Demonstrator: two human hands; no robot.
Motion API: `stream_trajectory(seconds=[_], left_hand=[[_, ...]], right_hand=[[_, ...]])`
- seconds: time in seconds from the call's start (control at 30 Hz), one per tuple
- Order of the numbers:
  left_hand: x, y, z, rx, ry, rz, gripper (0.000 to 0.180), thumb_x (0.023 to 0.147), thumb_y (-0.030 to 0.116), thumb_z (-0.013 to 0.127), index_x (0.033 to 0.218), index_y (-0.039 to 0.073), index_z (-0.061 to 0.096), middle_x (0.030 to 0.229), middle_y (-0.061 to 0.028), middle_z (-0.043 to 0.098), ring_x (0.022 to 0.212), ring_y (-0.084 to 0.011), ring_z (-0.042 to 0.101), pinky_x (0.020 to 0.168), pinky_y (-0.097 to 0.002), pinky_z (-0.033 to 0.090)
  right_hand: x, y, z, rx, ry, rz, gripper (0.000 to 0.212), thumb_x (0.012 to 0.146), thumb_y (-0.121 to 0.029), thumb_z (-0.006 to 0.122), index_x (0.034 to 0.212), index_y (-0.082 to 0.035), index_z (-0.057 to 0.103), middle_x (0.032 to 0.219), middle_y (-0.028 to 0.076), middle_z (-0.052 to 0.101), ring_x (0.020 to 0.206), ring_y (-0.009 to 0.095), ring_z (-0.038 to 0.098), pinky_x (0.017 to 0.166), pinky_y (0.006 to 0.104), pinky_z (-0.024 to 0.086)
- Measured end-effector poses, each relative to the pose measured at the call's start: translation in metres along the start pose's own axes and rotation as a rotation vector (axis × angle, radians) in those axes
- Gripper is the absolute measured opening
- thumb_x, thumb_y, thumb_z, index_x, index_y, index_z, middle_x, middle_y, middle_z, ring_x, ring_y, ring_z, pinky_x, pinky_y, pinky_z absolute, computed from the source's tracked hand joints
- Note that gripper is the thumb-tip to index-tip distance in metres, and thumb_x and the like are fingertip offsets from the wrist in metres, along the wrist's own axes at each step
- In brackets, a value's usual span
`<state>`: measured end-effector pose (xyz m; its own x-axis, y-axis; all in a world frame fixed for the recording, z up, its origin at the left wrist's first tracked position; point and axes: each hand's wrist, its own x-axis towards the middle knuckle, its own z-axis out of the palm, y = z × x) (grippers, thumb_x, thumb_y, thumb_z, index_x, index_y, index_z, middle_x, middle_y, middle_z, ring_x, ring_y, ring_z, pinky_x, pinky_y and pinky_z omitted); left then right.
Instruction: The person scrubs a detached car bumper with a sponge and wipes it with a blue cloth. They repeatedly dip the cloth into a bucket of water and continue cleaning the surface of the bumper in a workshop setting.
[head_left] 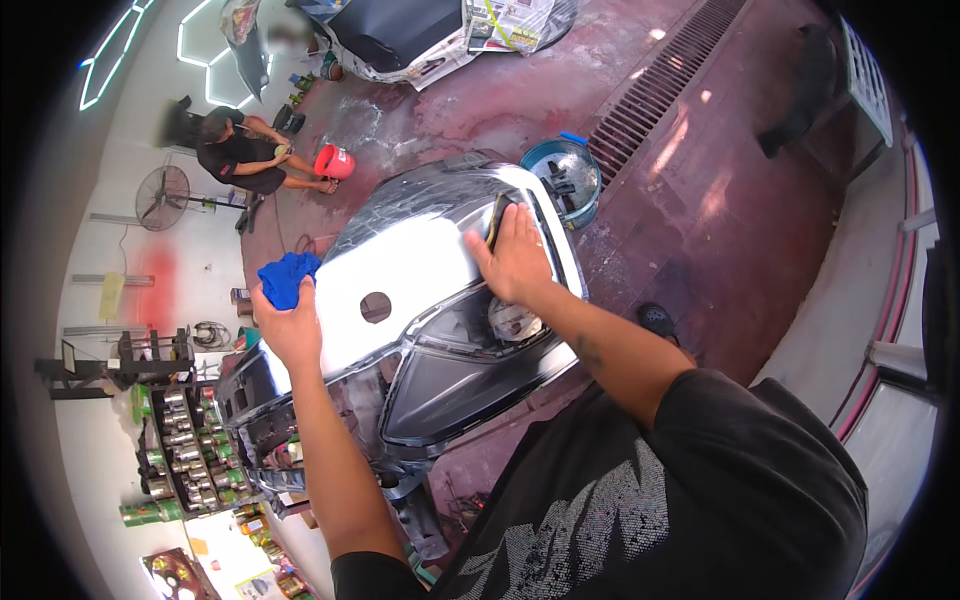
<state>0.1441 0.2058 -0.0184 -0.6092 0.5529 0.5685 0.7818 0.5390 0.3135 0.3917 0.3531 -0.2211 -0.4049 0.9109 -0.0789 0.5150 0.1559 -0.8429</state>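
A car bumper filled the middle of the frame, its painted skin facing up, as a person in a dark T-shirt bent over it with both hands. The work, apparently a rubbing-down and wiping of the surface, looked to be partway through. Pale, cloudy smears marked the panel's upper part, which suggested that this stretch had been worked and was yet to be wiped clean. A white glare across the center hid the finish there, so how much remained could not be told.

The right hand, right of center, lay nearly flat near the bumper's upper right end, fingers close together and thumb spread away, pressing on a dark pad that showed only in part beneath it. The left hand, left of center, was curled around a crumpled blue cloth at the bumper's left edge; its fingers were mostly hidden, and whether the cloth touched the panel could not be made out.

A teal bucket with dark items inside stood just beyond the bumper's upper right end. In the upper left, a co-worker sat near a red bucket, and a standing fan rose near the wall.
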Motion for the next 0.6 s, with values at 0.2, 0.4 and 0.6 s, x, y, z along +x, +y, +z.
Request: stream_trajectory(seconds=[0.2,0.4,0.6], left_hand=[[-0.006,-0.001,-0.006,0.02,0.046,0.032,0.066,0.088,0.039,0.09,0.133,0.001,0.062,0.124,-0.0239,0.07,0.117,-0.0446,0.069,0.103,-0.0517,0.053],[-0.002,-0.002,-0.004,0.047,0.007,0.023,0.069,0.087,0.042,0.089,0.136,0.001,0.061,0.128,-0.0258,0.07,0.121,-0.0469,0.068,0.105,-0.0552,0.053],[-0.009,-0.001,-0.011,0.108,0.008,0.024,0.074,0.088,0.046,0.086,0.141,0.002,0.06,0.13,-0.0264,0.069,0.123,-0.0471,0.067,0.106,-0.0565,0.053]], right_hand=[[-0.11,-0.094,0.013,-0.171,-0.138,-0.604,0.112,0.109,-0.077,0.039,0.17,0.015,0.023,0.179,0.037,0.021,0.171,0.046,0.015,0.138,0.0549,0.016],[-0.092,-0.034,-0.004,-0.136,-0.026,-0.273,0.107,0.111,-0.07,0.044,0.169,0.018,0.021,0.177,0.041,0.021,0.17,0.048,0.018,0.138,0.0534,0.017],[-0.145,-0.109,0.028,-0.261,-0.07,-0.489,0.11,0.11,-0.075,0.037,0.169,0.017,0.024,0.177,0.039,0.024,0.17,0.046,0.019,0.138,0.0551,0.015]])
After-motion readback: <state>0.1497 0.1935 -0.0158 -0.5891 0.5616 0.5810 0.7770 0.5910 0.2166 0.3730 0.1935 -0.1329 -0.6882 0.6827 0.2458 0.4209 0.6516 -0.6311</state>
